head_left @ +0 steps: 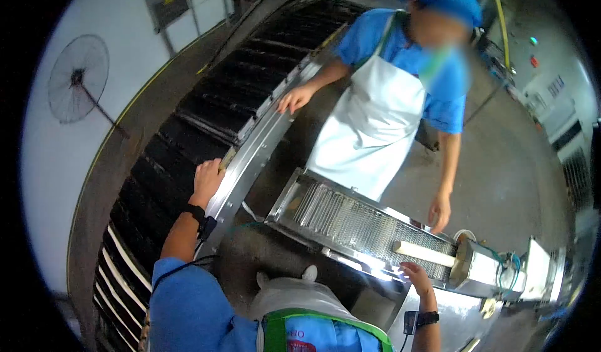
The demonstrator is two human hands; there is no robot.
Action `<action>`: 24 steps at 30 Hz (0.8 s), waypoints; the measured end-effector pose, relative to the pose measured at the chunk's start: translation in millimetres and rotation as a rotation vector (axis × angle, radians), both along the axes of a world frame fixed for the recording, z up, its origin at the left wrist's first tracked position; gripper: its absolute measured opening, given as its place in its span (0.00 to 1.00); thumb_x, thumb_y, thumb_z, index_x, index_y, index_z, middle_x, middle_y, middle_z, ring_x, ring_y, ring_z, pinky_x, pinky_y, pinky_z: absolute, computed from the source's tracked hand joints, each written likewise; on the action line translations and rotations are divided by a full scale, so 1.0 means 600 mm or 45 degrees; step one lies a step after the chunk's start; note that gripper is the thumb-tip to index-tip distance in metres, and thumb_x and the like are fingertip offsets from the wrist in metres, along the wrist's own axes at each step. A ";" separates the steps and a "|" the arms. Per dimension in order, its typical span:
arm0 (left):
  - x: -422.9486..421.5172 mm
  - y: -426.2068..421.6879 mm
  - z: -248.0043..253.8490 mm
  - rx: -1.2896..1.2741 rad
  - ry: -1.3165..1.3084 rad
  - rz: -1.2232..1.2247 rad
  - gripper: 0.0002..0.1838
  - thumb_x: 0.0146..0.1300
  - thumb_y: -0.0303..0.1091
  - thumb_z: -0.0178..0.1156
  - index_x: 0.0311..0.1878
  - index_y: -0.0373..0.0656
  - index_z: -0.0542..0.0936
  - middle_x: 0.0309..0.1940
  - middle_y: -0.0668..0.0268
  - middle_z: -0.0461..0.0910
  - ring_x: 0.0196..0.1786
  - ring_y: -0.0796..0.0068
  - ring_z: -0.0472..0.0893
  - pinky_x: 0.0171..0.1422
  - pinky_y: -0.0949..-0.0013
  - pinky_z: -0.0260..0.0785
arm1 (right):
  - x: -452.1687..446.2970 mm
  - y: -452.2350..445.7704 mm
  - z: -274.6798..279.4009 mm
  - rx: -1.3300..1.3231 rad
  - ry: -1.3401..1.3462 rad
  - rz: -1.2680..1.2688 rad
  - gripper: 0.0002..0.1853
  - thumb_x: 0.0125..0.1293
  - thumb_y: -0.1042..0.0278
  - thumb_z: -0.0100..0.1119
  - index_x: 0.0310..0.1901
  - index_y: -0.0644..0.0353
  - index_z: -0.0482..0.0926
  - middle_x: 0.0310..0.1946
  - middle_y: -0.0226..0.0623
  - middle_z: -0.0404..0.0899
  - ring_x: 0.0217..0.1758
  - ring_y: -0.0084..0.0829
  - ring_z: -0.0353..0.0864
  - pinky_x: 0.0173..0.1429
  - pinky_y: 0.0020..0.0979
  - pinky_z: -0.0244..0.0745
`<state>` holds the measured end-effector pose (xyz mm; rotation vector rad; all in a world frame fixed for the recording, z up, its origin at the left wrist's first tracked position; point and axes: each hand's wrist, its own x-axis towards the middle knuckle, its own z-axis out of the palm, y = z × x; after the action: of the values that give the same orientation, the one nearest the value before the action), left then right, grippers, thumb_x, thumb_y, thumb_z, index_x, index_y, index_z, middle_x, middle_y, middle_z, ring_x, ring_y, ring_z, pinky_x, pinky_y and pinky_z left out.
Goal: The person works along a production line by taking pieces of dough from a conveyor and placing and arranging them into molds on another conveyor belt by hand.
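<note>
My left hand (208, 180) rests on the metal side rail (241, 158) of a wide conveyor with black slats (206, 102). A small yellowish piece (228, 158) is at its fingertips, and whether they touch it I cannot tell. My right hand (418, 277) is held at the near edge of a narrow metal mesh conveyor (341, 217), fingers apart, nothing in them. Just beyond that hand, a long pale strip (422, 253), dough-like in look, lies along the mesh, its right end at the machine's outlet (462, 261).
Across the mesh conveyor stands a co-worker in a white apron (369, 114), one hand (297, 98) on the rail, the other (440, 211) above the mesh. Several pale strips (125, 264) lie on the slats at lower left. A fan (78, 78) stands by the wall.
</note>
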<state>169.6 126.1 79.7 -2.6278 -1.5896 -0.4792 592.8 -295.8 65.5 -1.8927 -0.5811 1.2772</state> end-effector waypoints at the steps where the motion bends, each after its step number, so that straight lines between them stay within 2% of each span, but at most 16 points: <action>1: -0.009 -0.015 0.012 -0.027 0.006 -0.024 0.13 0.49 0.35 0.49 0.37 0.39 0.69 0.32 0.58 0.72 0.40 0.63 0.68 0.44 0.63 0.57 | -0.009 0.014 0.015 -0.081 -0.021 0.002 0.12 0.55 0.67 0.46 0.40 0.64 0.70 0.30 0.33 0.73 0.30 0.21 0.71 0.31 0.21 0.64; 2: -0.021 -0.033 0.018 -0.043 0.020 0.014 0.13 0.49 0.35 0.49 0.37 0.39 0.69 0.32 0.58 0.72 0.40 0.63 0.68 0.44 0.63 0.57 | 0.012 0.005 -0.014 -0.044 -0.050 0.083 0.13 0.55 0.66 0.46 0.39 0.64 0.70 0.30 0.33 0.73 0.30 0.22 0.71 0.32 0.21 0.64; 6: -0.030 -0.025 0.040 0.000 0.061 -0.005 0.11 0.50 0.37 0.48 0.31 0.39 0.71 0.26 0.59 0.74 0.34 0.62 0.71 0.41 0.62 0.59 | -0.003 0.046 0.002 0.054 -0.036 0.001 0.13 0.56 0.66 0.46 0.40 0.64 0.69 0.31 0.33 0.72 0.32 0.23 0.71 0.34 0.21 0.65; 8: -0.036 -0.023 0.056 -0.127 0.245 0.363 0.11 0.51 0.38 0.47 0.27 0.40 0.71 0.23 0.59 0.74 0.30 0.60 0.72 0.39 0.61 0.60 | 0.009 0.051 -0.011 0.122 -0.069 0.027 0.13 0.56 0.65 0.46 0.40 0.64 0.69 0.32 0.33 0.72 0.33 0.23 0.70 0.34 0.21 0.65; 9: -0.053 -0.032 0.051 -0.019 0.140 0.426 0.11 0.51 0.39 0.46 0.28 0.42 0.72 0.22 0.58 0.74 0.28 0.58 0.73 0.37 0.62 0.61 | 0.017 0.054 -0.015 0.089 -0.095 0.117 0.13 0.56 0.65 0.46 0.41 0.64 0.69 0.32 0.34 0.73 0.33 0.23 0.70 0.35 0.22 0.65; 11: -0.063 -0.019 0.073 -0.065 -0.470 0.391 0.15 0.51 0.40 0.45 0.39 0.42 0.70 0.28 0.56 0.74 0.33 0.59 0.73 0.42 0.64 0.61 | 0.006 0.069 0.004 0.087 -0.188 0.194 0.15 0.55 0.65 0.46 0.42 0.65 0.68 0.35 0.35 0.73 0.35 0.24 0.70 0.38 0.23 0.66; 12: -0.077 0.042 0.053 -0.291 -0.618 0.427 0.20 0.50 0.39 0.47 0.46 0.41 0.66 0.40 0.53 0.69 0.43 0.63 0.70 0.45 0.65 0.59 | -0.005 0.088 0.017 0.105 -0.226 0.176 0.15 0.55 0.66 0.47 0.42 0.66 0.68 0.36 0.37 0.72 0.37 0.25 0.70 0.39 0.24 0.66; 13: -0.065 0.089 0.042 -0.598 -0.917 0.632 0.22 0.50 0.40 0.47 0.49 0.41 0.63 0.47 0.54 0.63 0.48 0.64 0.65 0.47 0.68 0.58 | -0.007 0.102 0.017 0.019 -0.188 0.093 0.15 0.54 0.67 0.47 0.41 0.66 0.69 0.37 0.38 0.72 0.38 0.25 0.70 0.41 0.24 0.66; 14: -0.049 0.122 0.041 -0.920 -1.181 0.855 0.26 0.50 0.41 0.48 0.52 0.41 0.60 0.53 0.55 0.57 0.53 0.65 0.61 0.49 0.70 0.57 | -0.002 0.110 -0.016 0.167 -0.209 0.081 0.15 0.54 0.67 0.47 0.41 0.67 0.69 0.36 0.39 0.73 0.38 0.25 0.70 0.41 0.25 0.66; 15: -0.028 0.138 0.054 -0.939 -1.155 0.789 0.26 0.50 0.41 0.48 0.52 0.41 0.60 0.53 0.55 0.57 0.53 0.65 0.61 0.49 0.70 0.57 | -0.001 0.122 -0.018 0.088 -0.217 0.086 0.15 0.54 0.67 0.47 0.41 0.67 0.69 0.35 0.39 0.73 0.37 0.26 0.71 0.40 0.24 0.66; 17: -0.005 0.151 0.086 -1.317 -1.564 0.951 0.33 0.49 0.46 0.48 0.57 0.45 0.52 0.59 0.59 0.44 0.59 0.63 0.50 0.56 0.68 0.47 | -0.013 0.139 -0.006 0.018 -0.225 0.055 0.15 0.54 0.67 0.47 0.41 0.67 0.69 0.35 0.40 0.73 0.36 0.26 0.71 0.39 0.23 0.67; 18: -0.032 0.176 0.039 -1.328 -1.550 0.915 0.33 0.49 0.46 0.48 0.57 0.45 0.52 0.59 0.59 0.44 0.59 0.63 0.50 0.56 0.68 0.47 | -0.022 0.145 0.005 0.004 -0.200 0.048 0.15 0.54 0.66 0.47 0.42 0.66 0.69 0.34 0.39 0.73 0.35 0.26 0.72 0.37 0.23 0.67; 19: -0.080 0.223 -0.043 -1.134 -1.089 0.444 0.35 0.48 0.49 0.48 0.58 0.46 0.50 0.59 0.59 0.44 0.59 0.63 0.49 0.57 0.68 0.44 | -0.028 0.144 0.006 -0.001 -0.182 0.041 0.16 0.54 0.66 0.48 0.42 0.66 0.69 0.34 0.39 0.73 0.34 0.26 0.72 0.36 0.23 0.68; 21: -0.028 0.189 0.024 -1.397 -1.603 0.956 0.38 0.45 0.51 0.50 0.58 0.45 0.49 0.56 0.58 0.50 0.58 0.62 0.51 0.58 0.70 0.43 | -0.042 0.131 0.003 0.021 -0.143 -0.005 0.16 0.54 0.65 0.47 0.42 0.66 0.68 0.33 0.37 0.73 0.32 0.24 0.72 0.34 0.23 0.68; 22: 0.003 0.165 0.063 -1.257 -1.495 1.177 0.35 0.46 0.50 0.48 0.56 0.43 0.52 0.53 0.60 0.54 0.52 0.61 0.60 0.52 0.74 0.52 | -0.049 0.128 0.005 0.049 -0.122 -0.044 0.16 0.54 0.65 0.47 0.43 0.65 0.68 0.32 0.35 0.74 0.31 0.23 0.72 0.32 0.22 0.69; 24: -0.062 0.227 -0.012 -1.610 -1.954 0.757 0.33 0.45 0.38 0.51 0.55 0.42 0.52 0.50 0.59 0.57 0.46 0.63 0.64 0.48 0.72 0.57 | -0.036 0.124 -0.021 0.018 -0.195 -0.025 0.17 0.54 0.63 0.48 0.42 0.65 0.68 0.31 0.34 0.73 0.29 0.22 0.72 0.29 0.21 0.68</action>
<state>132.7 262.4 72.5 -1.4731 -3.8532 -2.3688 571.2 -221.3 53.1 -1.9913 -0.6469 1.1191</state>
